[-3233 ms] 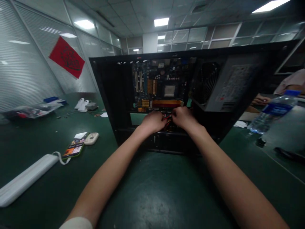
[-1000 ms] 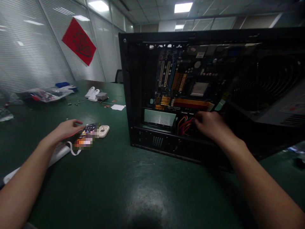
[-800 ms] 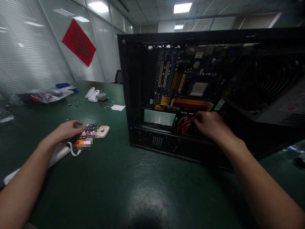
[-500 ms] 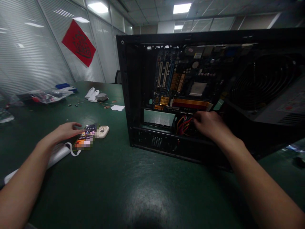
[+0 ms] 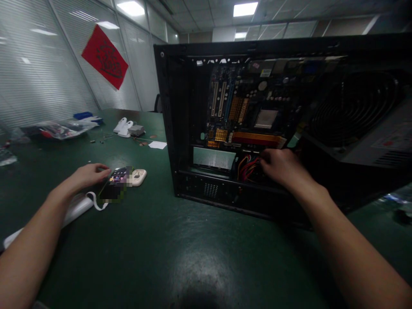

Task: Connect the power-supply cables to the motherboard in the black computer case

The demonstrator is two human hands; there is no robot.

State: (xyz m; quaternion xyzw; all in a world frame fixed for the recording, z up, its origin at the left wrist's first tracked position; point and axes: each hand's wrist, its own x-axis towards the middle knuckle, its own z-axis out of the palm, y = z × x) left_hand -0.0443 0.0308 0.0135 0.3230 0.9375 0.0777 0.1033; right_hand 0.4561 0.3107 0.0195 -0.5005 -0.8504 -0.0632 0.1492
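The fingers of the right hand [image 5: 283, 167] are held inside an open black computer case [image 5: 167, 111], which is stood on the green table [image 5: 193, 257] with its inner side turned toward the person. They are curled in beside a bundle of red, yellow and black wires [image 5: 247, 168]; the fingertips are hidden, so it cannot be told whether a wire is being pinched. Above those fingers a circuit board [image 5: 241, 96] is mounted on the back wall of the case, with a red-and-orange slot [image 5: 255, 138] placed just over the knuckles. To their right and higher up, a grey power box [image 5: 383, 143] with a round fan [image 5: 352, 107] is seated. The fingers of the left hand [image 5: 88, 177] are loosely curved and slightly parted, with nothing gripped between them, and are held at the near left edge of a phone [image 5: 115, 182]; whether it is touched cannot be made out. Its screen is lit and partly blurred. Just past the phone from those fingers, a small cream case [image 5: 139, 177] is laid. Below them a white cable [image 5: 96, 204] is looped by the phone, and a white bar [image 5: 77, 212] is partly covered by the wrist. Farther beyond them, a grey block [image 5: 136, 130], a piece of white paper [image 5: 157, 145] and a clear plastic bag [image 5: 62, 129] are spread out.
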